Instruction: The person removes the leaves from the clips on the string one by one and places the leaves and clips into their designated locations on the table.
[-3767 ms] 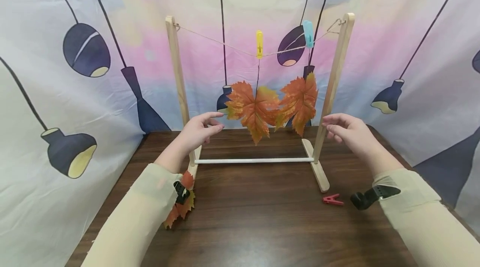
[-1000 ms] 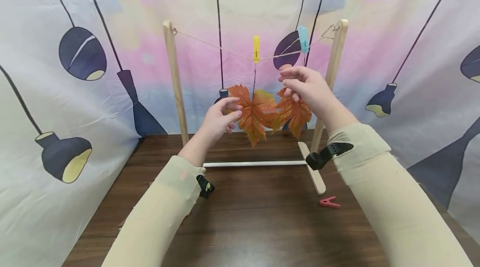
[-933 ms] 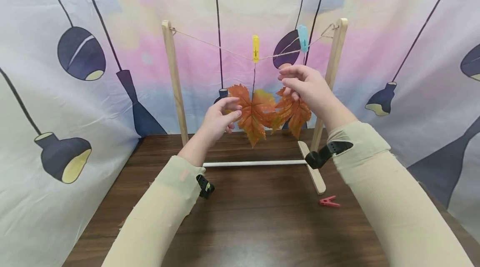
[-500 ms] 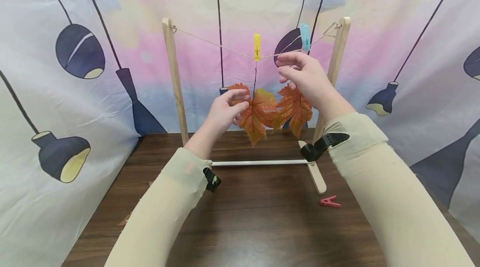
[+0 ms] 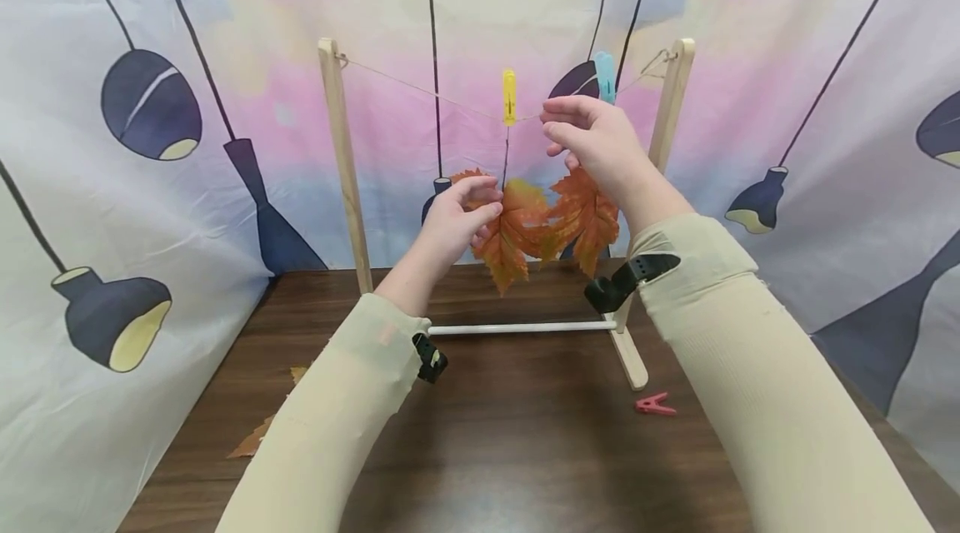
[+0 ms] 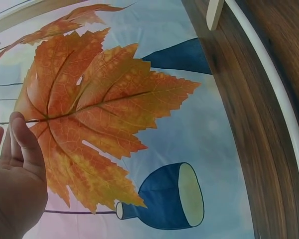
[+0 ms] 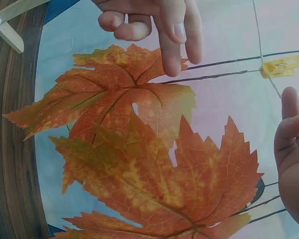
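Note:
Two orange artificial maple leaves hang from a string (image 5: 420,89) tied between wooden posts. The left leaf (image 5: 525,221) hangs by its stem from a yellow clothespin (image 5: 509,97); the right leaf (image 5: 585,221) hangs below a light-blue clothespin (image 5: 605,77), its stem hidden by my right hand. My left hand (image 5: 453,225) is beside the left leaf, fingers loosely bent near the stem's base; contact is unclear. Nothing shows in its grasp. My right hand (image 5: 596,137) is raised above the right leaf by the string, fingers relaxed and holding nothing visible.
The wooden stand's right post (image 5: 672,104) and left post (image 5: 345,166) are joined low down by a white rod (image 5: 525,328). A red clothespin (image 5: 656,405) lies on the brown table (image 5: 510,433). Another leaf (image 5: 255,437) lies partly under my left sleeve. A printed curtain hangs behind.
My left hand has moved inward from the left post to the left leaf. My right hand has risen leftward from the right post to the string. The hanging leaves stay clipped.

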A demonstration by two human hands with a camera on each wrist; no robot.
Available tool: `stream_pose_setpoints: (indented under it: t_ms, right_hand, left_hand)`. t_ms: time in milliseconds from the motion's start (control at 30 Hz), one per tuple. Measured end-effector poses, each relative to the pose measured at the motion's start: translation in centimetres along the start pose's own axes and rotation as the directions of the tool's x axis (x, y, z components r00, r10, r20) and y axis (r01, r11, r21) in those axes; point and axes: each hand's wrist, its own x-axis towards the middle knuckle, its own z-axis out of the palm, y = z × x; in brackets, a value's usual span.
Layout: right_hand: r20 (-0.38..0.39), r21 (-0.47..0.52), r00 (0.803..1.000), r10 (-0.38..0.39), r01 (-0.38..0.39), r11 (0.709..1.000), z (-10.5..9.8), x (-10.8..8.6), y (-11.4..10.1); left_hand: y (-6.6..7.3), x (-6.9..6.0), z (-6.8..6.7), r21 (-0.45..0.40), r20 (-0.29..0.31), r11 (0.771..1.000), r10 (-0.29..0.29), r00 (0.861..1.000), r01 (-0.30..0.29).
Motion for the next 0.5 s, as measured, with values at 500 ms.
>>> stream_pose_setpoints:
  t_ms: [500]
  right_hand:
    - [-0.006,0.083,1.000,-0.012,0.013,0.996,0.9,1.1,-0.9]
  left_hand:
    - [0.5,1.4,1.2,-0.031,-0.063,0.999,-0.016,0.998,0.014]
